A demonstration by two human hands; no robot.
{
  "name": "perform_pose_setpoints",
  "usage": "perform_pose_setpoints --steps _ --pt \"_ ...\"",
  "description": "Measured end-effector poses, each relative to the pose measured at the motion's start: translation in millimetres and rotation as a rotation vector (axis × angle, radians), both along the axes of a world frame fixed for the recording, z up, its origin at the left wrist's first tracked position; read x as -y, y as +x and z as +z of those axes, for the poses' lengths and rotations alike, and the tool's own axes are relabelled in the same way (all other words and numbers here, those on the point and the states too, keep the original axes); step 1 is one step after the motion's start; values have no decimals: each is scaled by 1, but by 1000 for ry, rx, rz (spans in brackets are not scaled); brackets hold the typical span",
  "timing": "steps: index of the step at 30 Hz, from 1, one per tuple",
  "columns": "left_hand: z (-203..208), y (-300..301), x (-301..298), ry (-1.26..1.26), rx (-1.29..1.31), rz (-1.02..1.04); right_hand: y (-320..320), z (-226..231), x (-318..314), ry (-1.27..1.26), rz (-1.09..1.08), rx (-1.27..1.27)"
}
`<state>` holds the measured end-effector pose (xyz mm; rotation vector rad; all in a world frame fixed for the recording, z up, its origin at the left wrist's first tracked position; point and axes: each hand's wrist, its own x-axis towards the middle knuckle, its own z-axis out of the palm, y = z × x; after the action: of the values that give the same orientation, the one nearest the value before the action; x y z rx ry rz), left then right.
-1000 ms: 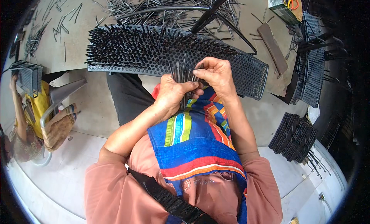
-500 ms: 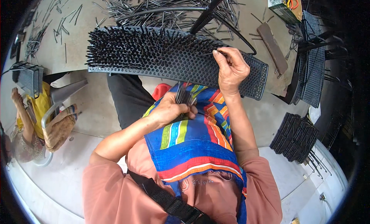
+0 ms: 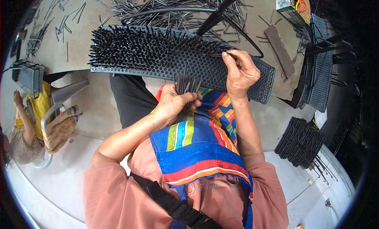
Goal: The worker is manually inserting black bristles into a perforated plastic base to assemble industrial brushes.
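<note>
Across the table's near edge lies a long, curved dark plate (image 3: 258,77) full of round holes. Short black bristle-like strips (image 3: 122,47) stand densely in its left and middle parts, while the right end shows bare holes. My left hand (image 3: 173,103), just below the plate, is closed around a bundle of thin dark strips (image 3: 186,86) whose tips point up. At the right part of the plate, my right hand (image 3: 241,73) pinches with thumb and forefinger. A thin dark strip (image 3: 216,54) runs left from those fingertips, along the edge of the bristles.
A black metal frame (image 3: 221,14) rises behind the plate. Beyond it, loose strips (image 3: 173,22) lie heaped on the table. At right are a brown bar (image 3: 279,51), a box with scissors (image 3: 293,8) and stacked perforated plates (image 3: 319,67). Another person (image 3: 29,122) sits at left.
My left hand's bundle now fans upward, its tips nearer the plate. My right hand has shifted slightly right, still pinching.
</note>
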<state>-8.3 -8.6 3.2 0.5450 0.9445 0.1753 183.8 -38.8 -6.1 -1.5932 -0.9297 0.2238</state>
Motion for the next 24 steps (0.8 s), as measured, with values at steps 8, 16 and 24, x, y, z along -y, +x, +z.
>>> perform_pose_setpoints --steps 8,16,24 --pt "4 13 -5 51 1 64 -10 -7 -9 -129 59 256" --pt "2 16 -9 30 17 108 -4 1 -14 -132 99 313" --pt "3 19 -13 -51 18 184 6 9 -10 -165 249 609"
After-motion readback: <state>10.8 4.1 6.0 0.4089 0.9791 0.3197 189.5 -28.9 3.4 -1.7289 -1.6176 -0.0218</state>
